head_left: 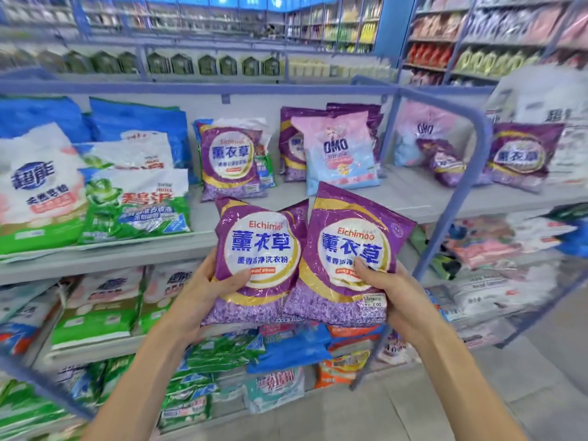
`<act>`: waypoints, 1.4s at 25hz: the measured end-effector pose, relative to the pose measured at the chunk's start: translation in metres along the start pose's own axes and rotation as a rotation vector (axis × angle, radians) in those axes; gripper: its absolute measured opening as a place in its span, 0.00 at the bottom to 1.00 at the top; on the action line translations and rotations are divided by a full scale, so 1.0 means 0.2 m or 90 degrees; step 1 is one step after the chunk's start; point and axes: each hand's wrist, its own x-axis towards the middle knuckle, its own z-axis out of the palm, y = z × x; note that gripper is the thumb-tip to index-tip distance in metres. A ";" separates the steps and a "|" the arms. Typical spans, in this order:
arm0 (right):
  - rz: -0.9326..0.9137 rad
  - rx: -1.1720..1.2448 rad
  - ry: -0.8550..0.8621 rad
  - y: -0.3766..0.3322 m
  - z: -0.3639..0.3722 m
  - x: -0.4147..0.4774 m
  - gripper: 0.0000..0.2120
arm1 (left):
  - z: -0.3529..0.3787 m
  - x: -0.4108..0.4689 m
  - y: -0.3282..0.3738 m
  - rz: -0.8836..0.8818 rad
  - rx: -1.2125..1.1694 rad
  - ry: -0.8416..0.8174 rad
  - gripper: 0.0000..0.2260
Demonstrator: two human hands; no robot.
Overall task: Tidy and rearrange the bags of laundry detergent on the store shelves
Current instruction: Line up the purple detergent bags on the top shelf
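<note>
I hold two purple Eichimoo detergent bags upright, side by side, in front of the shelf. My left hand (208,289) grips the left purple bag (259,246) at its lower left edge. My right hand (386,286) grips the right purple bag (346,249) at its lower right, thumb across the front. On the upper shelf (410,198) behind them stand another purple bag (230,160), a pink and blue OMO bag (339,152) leaning on more purple bags, and further purple bags (517,154) at the right.
Green and white detergent bags (133,205) and blue bags (136,119) fill the shelf's left side. A blue metal upright (461,186) divides the shelf units. Lower shelves hold mixed bags (286,348). More stocked shelves stand behind and to the right.
</note>
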 end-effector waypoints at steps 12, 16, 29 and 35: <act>-0.020 0.010 0.010 -0.32 -0.22 0.67 0.19 | 0.28 0.70 0.11 0.082 0.062 0.002 0.28; -0.032 -0.022 0.006 -0.41 -0.28 0.88 0.15 | 0.34 0.87 0.16 0.070 0.064 0.034 0.28; -0.073 -0.172 -0.056 -0.45 -0.29 1.50 0.15 | 0.37 1.22 0.20 0.013 0.214 0.163 0.28; -0.024 -0.170 -0.076 -0.39 -0.33 1.61 0.18 | 0.39 1.23 0.15 0.004 0.339 0.331 0.23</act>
